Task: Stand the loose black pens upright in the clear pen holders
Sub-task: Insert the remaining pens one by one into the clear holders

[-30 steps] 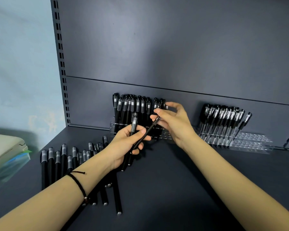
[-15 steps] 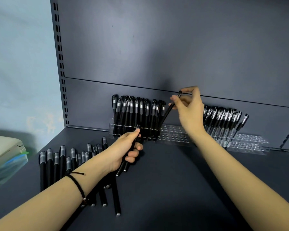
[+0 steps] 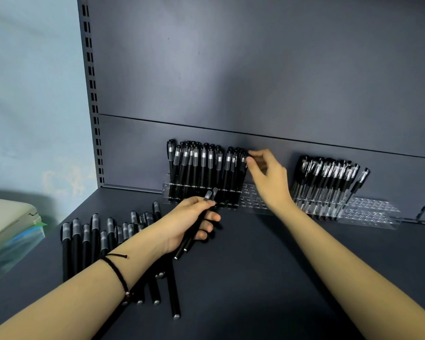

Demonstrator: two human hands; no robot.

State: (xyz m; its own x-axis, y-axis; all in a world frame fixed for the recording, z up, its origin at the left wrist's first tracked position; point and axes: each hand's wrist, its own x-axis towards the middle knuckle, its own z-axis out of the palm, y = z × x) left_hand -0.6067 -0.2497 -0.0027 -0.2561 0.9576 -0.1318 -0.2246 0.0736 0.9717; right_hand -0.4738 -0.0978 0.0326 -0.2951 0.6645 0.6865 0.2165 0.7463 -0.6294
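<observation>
Pinching cap of rightmost pen [image 3: 241,182] in pen holder [image 3: 253,204], right hand [image 3: 270,180].
Gripping two spare pens [image 3: 210,195] before holder, left hand [image 3: 187,222].

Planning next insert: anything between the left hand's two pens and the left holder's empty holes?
Yes. The right hand, pinching the top of the last standing pen, hangs over the left holder's empty holes. Nothing else lies between them and the two pens in the left hand.
</observation>
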